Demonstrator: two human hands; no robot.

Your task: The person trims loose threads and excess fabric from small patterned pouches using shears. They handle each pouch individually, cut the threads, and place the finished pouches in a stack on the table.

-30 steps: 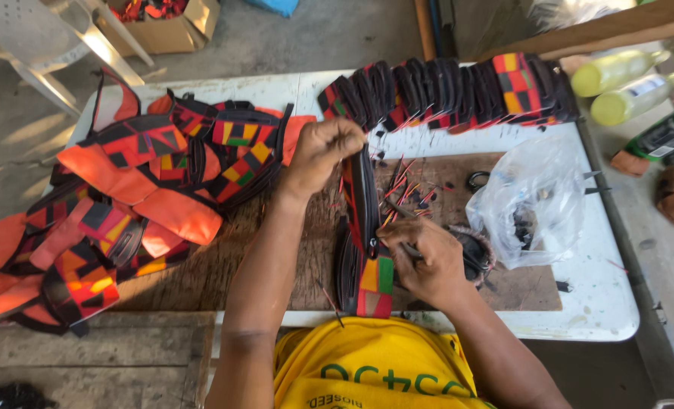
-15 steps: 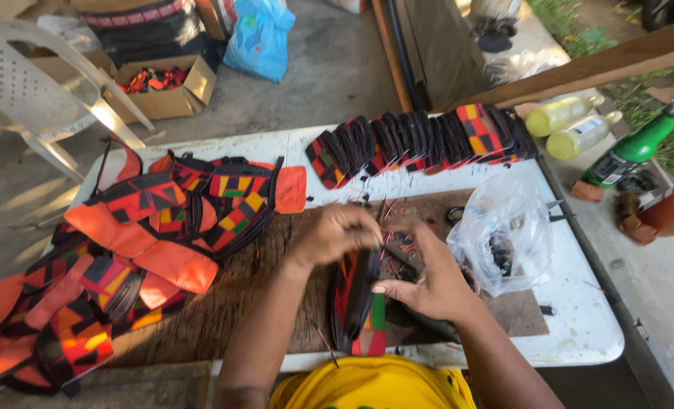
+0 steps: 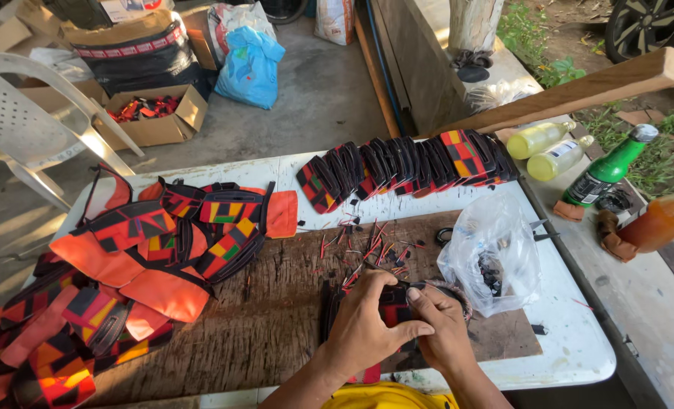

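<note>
From the head view, the left hand [image 3: 363, 329] and right hand [image 3: 443, 333] are pinching together on a small black-and-red patterned fabric piece [image 3: 392, 312], mostly hiding it. It is lying on the wooden board [image 3: 276, 310], near the table's [image 3: 571, 356] front edge. Just right of the grip a clear plastic bag [image 3: 492, 254] is crowding in; leftward bare board is lying open before the orange fabric pile [image 3: 125, 280].

Open-air sewing workshop — fabric pieces [image 3: 405, 163] stacked (plastic table [image 3: 579, 356])
</note>
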